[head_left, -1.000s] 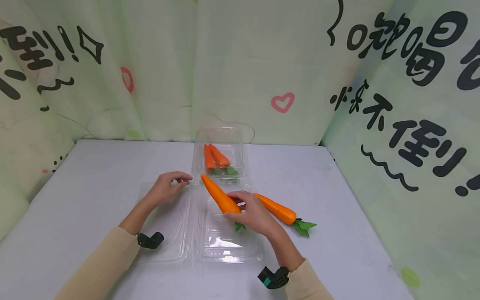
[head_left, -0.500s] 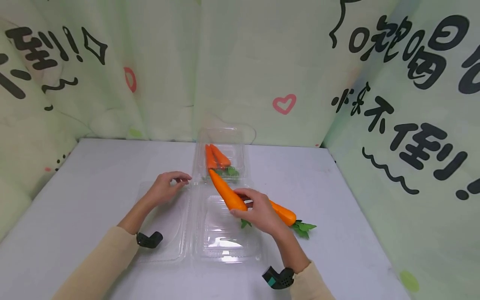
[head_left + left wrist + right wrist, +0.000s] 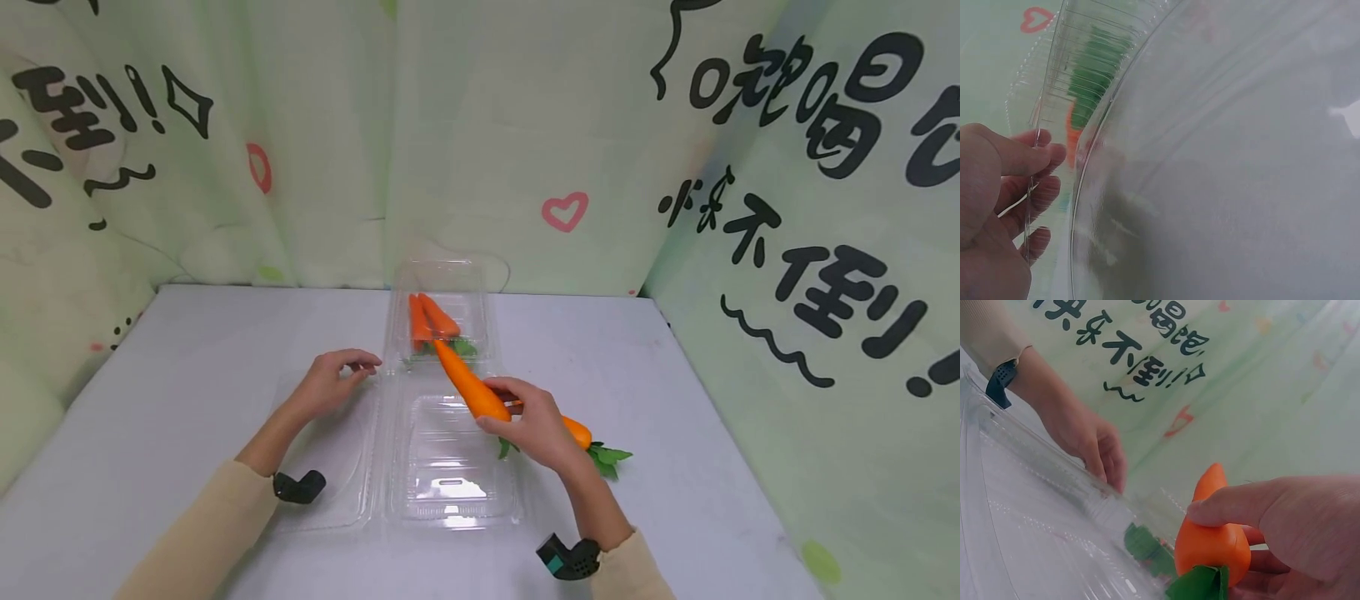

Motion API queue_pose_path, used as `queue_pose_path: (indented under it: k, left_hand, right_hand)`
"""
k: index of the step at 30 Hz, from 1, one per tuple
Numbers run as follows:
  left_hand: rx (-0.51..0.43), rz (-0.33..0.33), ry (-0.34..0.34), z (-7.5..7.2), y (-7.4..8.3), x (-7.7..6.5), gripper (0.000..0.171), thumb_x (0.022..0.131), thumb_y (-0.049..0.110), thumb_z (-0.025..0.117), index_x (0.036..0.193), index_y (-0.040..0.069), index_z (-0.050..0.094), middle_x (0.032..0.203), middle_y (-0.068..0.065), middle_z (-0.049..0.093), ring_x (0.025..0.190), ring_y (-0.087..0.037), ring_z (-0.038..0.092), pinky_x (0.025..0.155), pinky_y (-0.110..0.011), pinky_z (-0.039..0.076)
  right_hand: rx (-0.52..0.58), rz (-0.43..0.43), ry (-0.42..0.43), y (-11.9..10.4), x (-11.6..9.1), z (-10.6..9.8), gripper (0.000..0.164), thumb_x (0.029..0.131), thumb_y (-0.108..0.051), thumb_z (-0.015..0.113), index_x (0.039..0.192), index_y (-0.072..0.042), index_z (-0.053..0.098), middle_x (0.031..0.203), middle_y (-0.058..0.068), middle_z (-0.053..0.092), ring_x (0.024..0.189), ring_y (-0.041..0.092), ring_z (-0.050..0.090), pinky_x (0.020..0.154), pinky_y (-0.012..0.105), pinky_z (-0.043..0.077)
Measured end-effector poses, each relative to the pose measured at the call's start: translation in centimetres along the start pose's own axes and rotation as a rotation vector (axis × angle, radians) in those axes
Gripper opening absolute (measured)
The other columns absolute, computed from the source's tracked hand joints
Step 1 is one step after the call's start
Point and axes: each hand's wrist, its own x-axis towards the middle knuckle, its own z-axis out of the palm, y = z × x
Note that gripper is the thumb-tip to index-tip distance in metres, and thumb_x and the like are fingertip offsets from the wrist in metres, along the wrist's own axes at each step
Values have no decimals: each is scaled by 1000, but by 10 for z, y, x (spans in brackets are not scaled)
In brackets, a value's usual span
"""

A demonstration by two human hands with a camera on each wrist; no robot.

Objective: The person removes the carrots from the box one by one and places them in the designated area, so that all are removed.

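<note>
A thin curtain (image 3: 465,167) of pale green cloth, softly folded and marked with black lettering (image 3: 894,331), stands behind the flat, white, faintly smudged counter (image 3: 225,350). On the counter lie clear, glossy plastic pieces: a shallow lid (image 3: 330,467) with rounded corners, the rectangular near tray (image 3: 446,492) with a ribbed floor, and the far tray (image 3: 476,308) just beyond; whether they are joined, I cannot tell.

Of the two hands, the right hand (image 3: 536,425) pinches the held carrot (image 3: 472,387) at its thick end, thumb on one side, fingers on the other. The left hand (image 3: 333,382) pinches a clear rim (image 3: 1050,69) between thumb and fingertips.

The held carrot, smooth and tapered, is over the near tray's far right part, tip toward the far tray. The loose carrot (image 3: 577,433) lies right of the near tray, partly hidden by the right hand. Two redder carrots (image 3: 440,317) lie in the far tray. The green leaves (image 3: 506,447) are jagged.

Since a second ago the held carrot and right hand have shifted rightward, covering more of the loose carrot; the left hand has hardly moved.
</note>
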Motion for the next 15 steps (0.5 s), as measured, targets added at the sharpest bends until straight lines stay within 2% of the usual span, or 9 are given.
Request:
queue_pose_path:
  k: [9,15]
  left_hand:
    - [4,-7,-4,0,1,1,23,93,4,60,113,8,69,100,-9,73,89,-21,58,77,-33,46]
    - [14,-22,-8,1,0,1,23,93,4,60,114,9,69,99,-8,73,88,-20,57,78,-34,46]
  right_hand:
    - [4,8,23,7,-3,-9,49,83,-21,75,128,-11,60,122,6,64,100,21,61,89,38,54]
    - [8,-11,25,9,-3,-13,48,83,-20,75,128,-11,60,123,7,63,101,23,62,89,39,54]
